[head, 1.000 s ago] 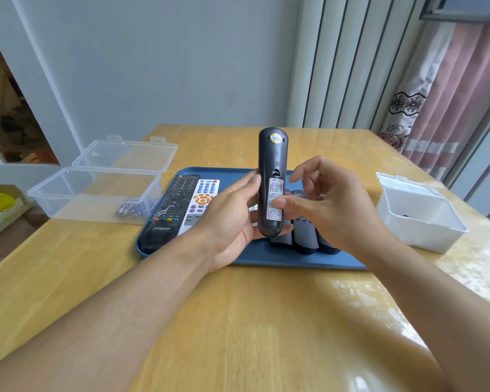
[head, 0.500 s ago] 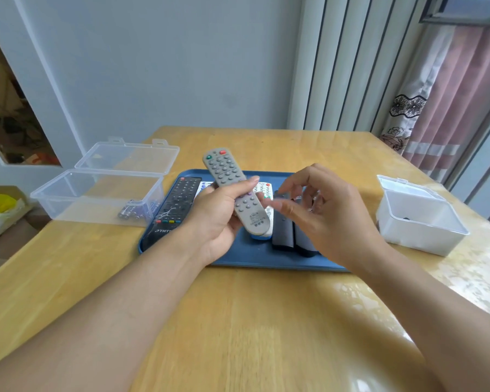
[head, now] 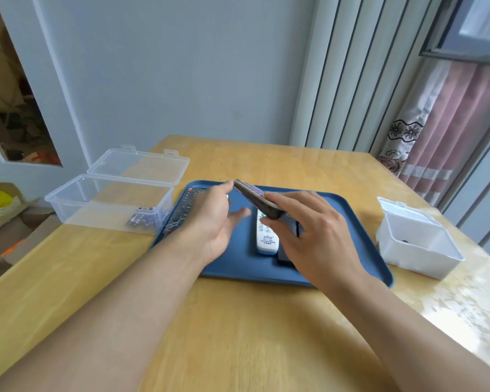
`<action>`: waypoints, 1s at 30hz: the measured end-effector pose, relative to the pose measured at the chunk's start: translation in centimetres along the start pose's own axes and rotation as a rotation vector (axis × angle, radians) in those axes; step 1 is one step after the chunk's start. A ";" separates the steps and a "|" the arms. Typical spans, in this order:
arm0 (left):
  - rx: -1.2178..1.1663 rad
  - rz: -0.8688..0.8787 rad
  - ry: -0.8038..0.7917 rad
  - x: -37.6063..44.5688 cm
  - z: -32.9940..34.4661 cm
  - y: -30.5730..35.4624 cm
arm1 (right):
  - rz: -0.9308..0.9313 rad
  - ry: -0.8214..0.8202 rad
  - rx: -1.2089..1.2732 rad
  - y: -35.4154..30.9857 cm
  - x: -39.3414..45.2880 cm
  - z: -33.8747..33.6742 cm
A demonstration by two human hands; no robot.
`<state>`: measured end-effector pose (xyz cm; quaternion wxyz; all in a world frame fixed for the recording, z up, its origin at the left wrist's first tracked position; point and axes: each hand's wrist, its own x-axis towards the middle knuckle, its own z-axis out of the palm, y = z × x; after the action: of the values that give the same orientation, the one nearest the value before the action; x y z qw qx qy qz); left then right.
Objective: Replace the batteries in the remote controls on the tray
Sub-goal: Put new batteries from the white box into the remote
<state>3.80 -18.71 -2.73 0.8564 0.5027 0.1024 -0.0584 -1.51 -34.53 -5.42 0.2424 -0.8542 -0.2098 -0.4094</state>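
Observation:
A grey remote (head: 255, 200) hangs tilted over the blue tray (head: 359, 222), buttons up. My right hand (head: 314, 236) grips its near end, fingers on top and thumb below. My left hand (head: 212, 219) is spread out, and its fingertips touch the remote's far end. On the tray lie a white remote (head: 266, 236) in the middle, a black remote (head: 181, 210) at the left partly behind my left hand, and a dark remote (head: 286, 257) mostly hidden under my right hand.
A clear plastic box (head: 108, 202) with its lid open stands left of the tray, with several batteries (head: 143, 219) in its near right corner. A white open box (head: 419, 244) sits right of the tray. The wooden table (head: 238, 335) ends near the wall.
The grey remote has passed from my left hand's grip to my right hand and dropped lower over the tray. My left hand has let go and now only touches its far end.

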 end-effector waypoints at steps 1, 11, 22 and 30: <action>0.078 0.118 0.102 0.2 -0.2 0.3 | 0.014 -0.009 -0.035 -0.1 0.0 0.3; 1.272 0.450 0.150 2.7 -3.9 0.9 | -0.138 -0.209 -0.312 -0.9 -0.5 2.9; 1.662 0.299 0.033 2.0 -3.6 -0.1 | -0.095 -0.387 -0.207 -1.4 -1.2 3.9; 1.669 0.360 0.001 2.5 -3.8 -0.7 | 0.073 -0.318 -0.256 -0.6 -0.8 3.0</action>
<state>5.61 -15.71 -5.71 0.2016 0.9777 -0.0550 0.0224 -0.52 -32.44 -7.57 0.1101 -0.9390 -0.1604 -0.2836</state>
